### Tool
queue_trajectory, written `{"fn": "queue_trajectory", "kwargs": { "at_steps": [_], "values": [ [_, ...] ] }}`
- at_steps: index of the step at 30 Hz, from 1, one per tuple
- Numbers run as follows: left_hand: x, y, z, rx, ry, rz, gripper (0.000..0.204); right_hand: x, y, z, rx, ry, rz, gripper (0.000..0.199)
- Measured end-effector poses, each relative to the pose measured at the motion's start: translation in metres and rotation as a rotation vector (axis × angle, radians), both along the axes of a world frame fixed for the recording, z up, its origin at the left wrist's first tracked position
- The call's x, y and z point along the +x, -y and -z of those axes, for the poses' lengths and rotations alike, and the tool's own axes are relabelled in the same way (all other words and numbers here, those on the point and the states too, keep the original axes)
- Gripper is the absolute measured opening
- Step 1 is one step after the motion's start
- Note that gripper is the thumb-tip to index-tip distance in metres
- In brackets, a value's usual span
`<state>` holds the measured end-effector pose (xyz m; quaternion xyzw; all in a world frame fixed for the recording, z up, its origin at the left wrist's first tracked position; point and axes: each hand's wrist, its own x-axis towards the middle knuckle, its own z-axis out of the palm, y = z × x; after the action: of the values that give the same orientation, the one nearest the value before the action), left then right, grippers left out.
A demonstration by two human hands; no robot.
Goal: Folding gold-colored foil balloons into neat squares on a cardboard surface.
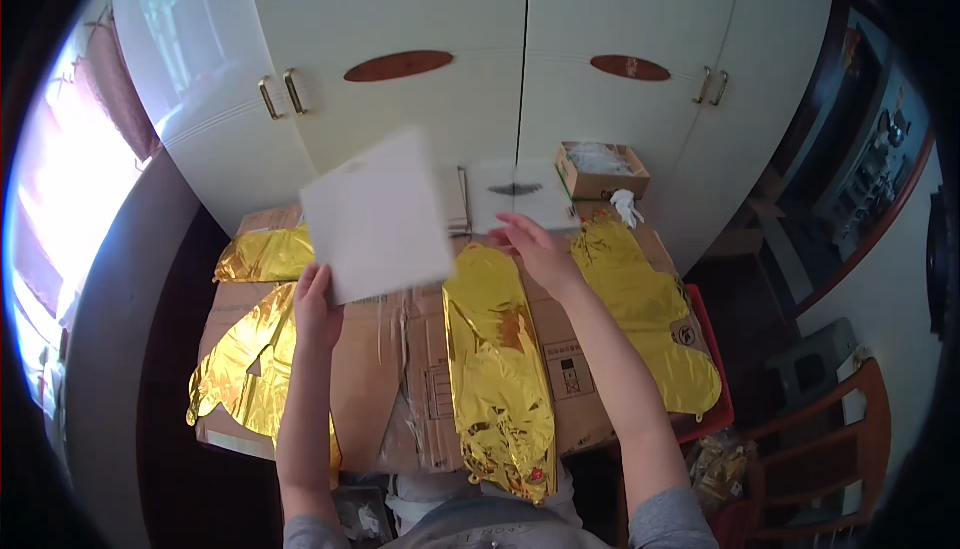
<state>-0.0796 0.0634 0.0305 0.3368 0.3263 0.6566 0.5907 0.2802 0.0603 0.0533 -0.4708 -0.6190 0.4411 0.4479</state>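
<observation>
My left hand [317, 299] grips the lower left edge of a flat white square sheet [375, 219], held tilted above the table and slightly blurred. My right hand [537, 251] is open, fingers apart, over the far end of a flat gold foil balloon [497, 369] that runs down the middle toward me. Beyond that hand, a white panel with a dark smudge [515, 190] leans or lies near the cabinet. More uninflated gold foil lies around: a large shaped balloon [640, 309] on the right, another piece [250, 359] at near left and a folded one [265, 254] at far left.
Flattened cardboard [370, 369] covers the table. A small cardboard box [603, 171] with clear plastic inside stands at the back right, a crumpled white item [627, 207] beside it. White cabinet doors [400, 9] rise behind. A wooden chair [830, 439] is at the right.
</observation>
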Motion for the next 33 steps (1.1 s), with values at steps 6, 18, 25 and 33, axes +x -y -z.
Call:
{"fn": "queue_trajectory", "kwargs": {
  "at_steps": [6,18,25,33],
  "values": [
    [-0.028,0.011,0.06,-0.04,0.255,-0.19,0.007,0.016,-0.029,0.093,0.198,0.787,0.236,0.044],
    [-0.023,0.013,0.075,-0.123,0.184,-0.169,0.006,0.002,-0.03,0.101,0.184,0.807,0.196,0.038],
    [-0.023,0.01,0.08,-0.145,0.122,-0.147,0.012,0.0,-0.037,0.107,0.224,0.784,0.219,0.039],
    [-0.007,0.023,0.07,-0.127,-0.02,0.096,0.016,0.01,-0.018,0.098,0.098,0.124,0.228,0.043]
  ]
}}
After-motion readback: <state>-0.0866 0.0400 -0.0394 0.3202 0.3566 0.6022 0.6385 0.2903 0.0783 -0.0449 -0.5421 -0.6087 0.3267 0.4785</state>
